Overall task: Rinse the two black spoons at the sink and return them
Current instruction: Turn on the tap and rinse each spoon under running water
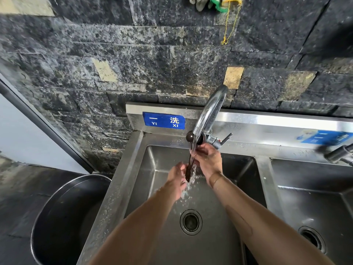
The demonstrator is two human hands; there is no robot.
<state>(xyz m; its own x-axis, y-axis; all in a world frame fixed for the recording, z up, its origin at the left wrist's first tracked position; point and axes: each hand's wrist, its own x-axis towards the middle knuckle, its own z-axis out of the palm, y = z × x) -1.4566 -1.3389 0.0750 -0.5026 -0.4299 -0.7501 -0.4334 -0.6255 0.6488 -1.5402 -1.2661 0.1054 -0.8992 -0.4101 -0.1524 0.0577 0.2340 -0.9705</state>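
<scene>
While water runs from the tap (210, 109) into the left sink (219, 217), both hands hold the spoons (189, 170) upright in the stream: the right hand (207, 159) is closed near the top, the left hand (176, 180) curled around the lower end. Rinsing is under way. Next, likely turn them, then carry both back without dropping either.

Spoon (189, 169) (perhaps two) under faucet (208, 113), over sink (133, 169)

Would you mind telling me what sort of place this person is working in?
Probably a commercial or canteen kitchen wash area: a stainless multi-basin sink, a blue wash-station label on its backsplash, and a large steel tub on the floor beside it.
</scene>
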